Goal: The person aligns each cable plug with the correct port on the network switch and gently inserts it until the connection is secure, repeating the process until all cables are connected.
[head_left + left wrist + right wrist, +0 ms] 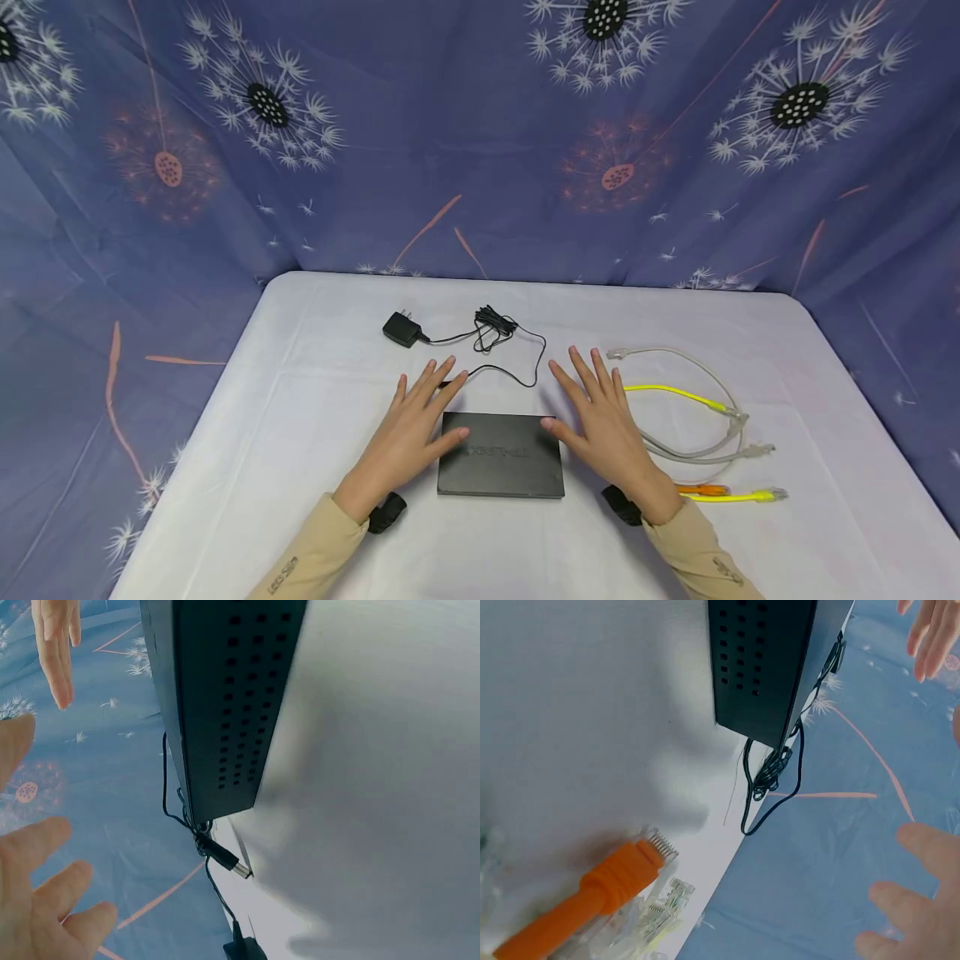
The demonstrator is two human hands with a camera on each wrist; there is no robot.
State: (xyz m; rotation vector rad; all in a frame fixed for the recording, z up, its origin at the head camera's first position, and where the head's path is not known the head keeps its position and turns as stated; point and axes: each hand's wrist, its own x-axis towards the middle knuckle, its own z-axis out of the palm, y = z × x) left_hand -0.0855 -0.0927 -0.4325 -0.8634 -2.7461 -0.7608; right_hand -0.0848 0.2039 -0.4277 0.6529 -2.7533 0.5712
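A flat black network box (501,471) with TP-Link lettering on its lid lies near the table's middle. My left hand (408,429) hovers at its left edge, fingers spread, thumb over the lid's corner. On the other side, my right hand (603,429) is spread the same way, its thumb at the top right corner. Neither hand holds anything. Rows of vent holes mark the box's side (244,697) in the left wrist view. Beyond the box lies a power adapter (402,330) with a bundled black cord (493,323); its barrel plug (229,859) lies near my left fingertips.
Right of my right hand lie several network cables: a grey one (697,457), a yellow one (738,497) and an orange one (619,881), partly hidden by that hand. A white cloth covers the table (300,433); a blue patterned curtain (450,125) hangs behind it.
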